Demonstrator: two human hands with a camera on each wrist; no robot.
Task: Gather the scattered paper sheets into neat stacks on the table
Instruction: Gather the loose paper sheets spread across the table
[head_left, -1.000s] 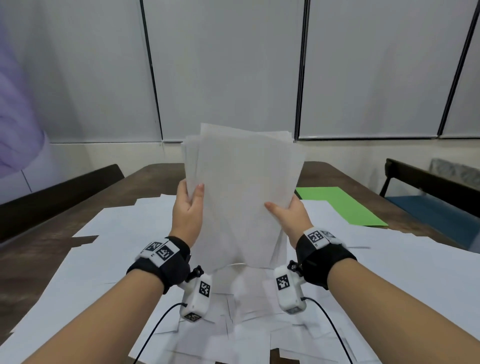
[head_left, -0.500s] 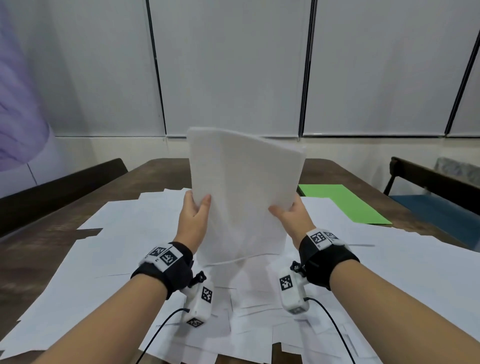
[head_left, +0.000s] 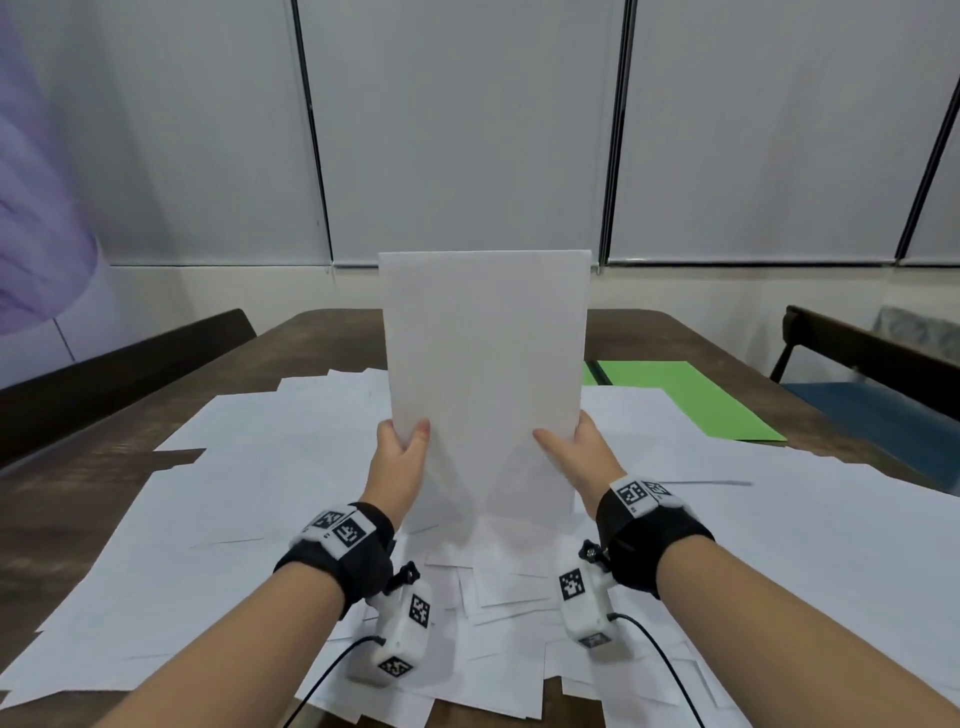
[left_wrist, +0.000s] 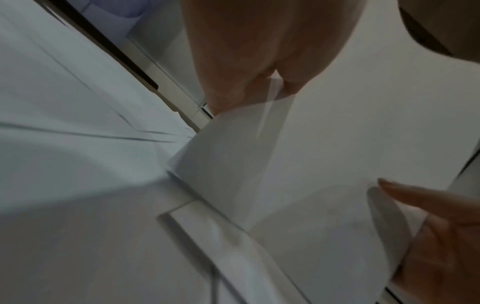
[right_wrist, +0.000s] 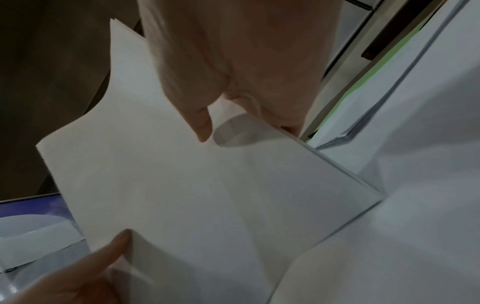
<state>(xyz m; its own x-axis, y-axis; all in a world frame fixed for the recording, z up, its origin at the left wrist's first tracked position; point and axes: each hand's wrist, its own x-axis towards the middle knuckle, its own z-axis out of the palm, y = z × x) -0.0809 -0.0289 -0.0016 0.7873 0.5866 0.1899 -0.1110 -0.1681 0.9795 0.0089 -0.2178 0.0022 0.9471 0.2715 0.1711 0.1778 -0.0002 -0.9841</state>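
Stack of white sheets stood upright on its lower edge, above the loose sheets covering the brown worktop. Left hand gripped the stack's left edge, thumb in front; the fingers behind it were hidden. Right hand gripped the right edge likewise. Edges looked squared. Green sheet lay far right.

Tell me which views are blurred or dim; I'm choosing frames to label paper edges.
Head view: evenly lit and sharp, the upright bundle of white paper sheets has crisp edges. Left wrist view: dim, the loose white sheets on the table are smeared. Right wrist view: dim and soft, with the right hand shadowing the bundle.
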